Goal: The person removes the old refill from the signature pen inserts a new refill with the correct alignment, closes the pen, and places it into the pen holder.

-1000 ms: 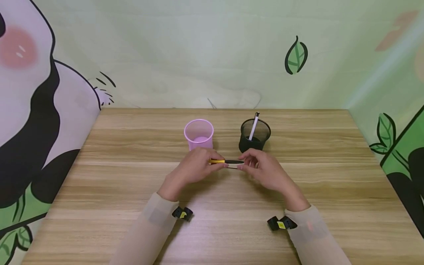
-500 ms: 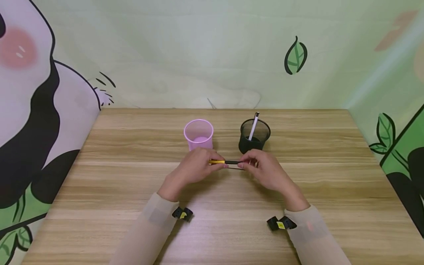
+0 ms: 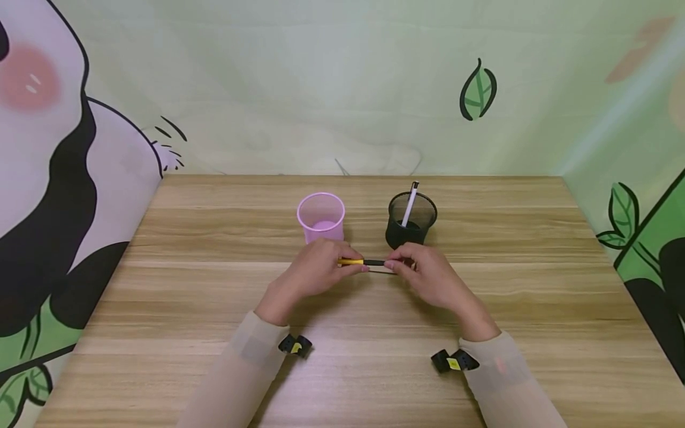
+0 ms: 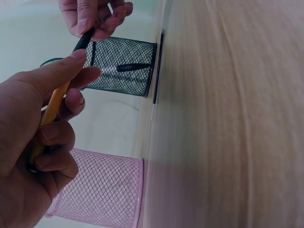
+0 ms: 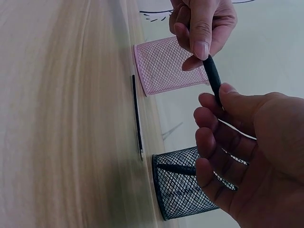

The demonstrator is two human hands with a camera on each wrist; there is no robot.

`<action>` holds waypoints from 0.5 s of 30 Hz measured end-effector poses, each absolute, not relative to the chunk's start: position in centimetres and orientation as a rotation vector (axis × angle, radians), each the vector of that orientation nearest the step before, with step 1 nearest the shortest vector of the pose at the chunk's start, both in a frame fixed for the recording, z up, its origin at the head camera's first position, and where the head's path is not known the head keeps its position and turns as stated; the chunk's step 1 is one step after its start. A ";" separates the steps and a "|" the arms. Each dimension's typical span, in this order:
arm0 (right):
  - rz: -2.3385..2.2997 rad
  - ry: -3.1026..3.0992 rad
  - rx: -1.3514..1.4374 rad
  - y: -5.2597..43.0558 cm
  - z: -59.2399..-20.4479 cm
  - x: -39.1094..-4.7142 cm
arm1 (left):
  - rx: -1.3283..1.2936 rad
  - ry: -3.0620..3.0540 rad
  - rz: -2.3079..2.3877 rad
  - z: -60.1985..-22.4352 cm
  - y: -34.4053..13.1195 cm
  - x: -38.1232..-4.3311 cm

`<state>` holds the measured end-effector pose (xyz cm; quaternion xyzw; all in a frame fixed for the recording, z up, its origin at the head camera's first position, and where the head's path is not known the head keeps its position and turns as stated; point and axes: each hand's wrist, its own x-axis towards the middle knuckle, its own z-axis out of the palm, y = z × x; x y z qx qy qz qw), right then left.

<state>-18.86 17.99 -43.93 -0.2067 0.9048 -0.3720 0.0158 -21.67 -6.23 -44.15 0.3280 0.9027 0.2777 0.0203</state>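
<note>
My left hand (image 3: 316,268) holds a yellow and black ballpoint pen (image 3: 351,261) level above the table, its fingers curled round the yellow barrel (image 4: 55,101). The thumb and forefinger of my right hand (image 3: 429,274) pinch the end of the black grip section (image 5: 213,78), so the pen's tip is hidden. The right hand's other fingers are loosely bent and touch nothing. On the table just below the pen lies a thin dark pen refill (image 5: 137,114), partly clear at one end in the left wrist view.
Behind my left hand stands a pink mesh pen cup (image 3: 321,194). A black mesh pen cup (image 3: 402,235) stands behind my right hand, with a white pen (image 3: 409,205) leaning inside. A printed cloth wall (image 3: 267,89) rises at the wooden table's (image 3: 214,214) back edge.
The right fingers have moved from beside the black tip onto it and now pinch it, covering the end. My left hand and the cups look the same.
</note>
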 end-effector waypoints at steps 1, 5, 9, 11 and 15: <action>-1.153 2.812 -0.643 18.0 -43.9 -18.9 | 1.016 2.798 0.861 -44.1 -6.2 -21.7; -1.140 2.800 -0.643 17.9 -43.9 -18.8 | 1.021 2.801 0.860 -44.1 -6.2 -21.7; -1.124 2.791 -0.643 17.9 -43.8 -18.8 | 1.033 2.804 0.860 -44.2 -6.2 -21.7; -1.113 2.784 -0.641 17.9 -43.9 -18.8 | 1.034 2.801 0.862 -44.2 -6.2 -21.6; -1.100 2.777 -0.642 17.9 -44.0 -18.9 | 1.027 2.799 0.869 -44.2 -6.2 -21.6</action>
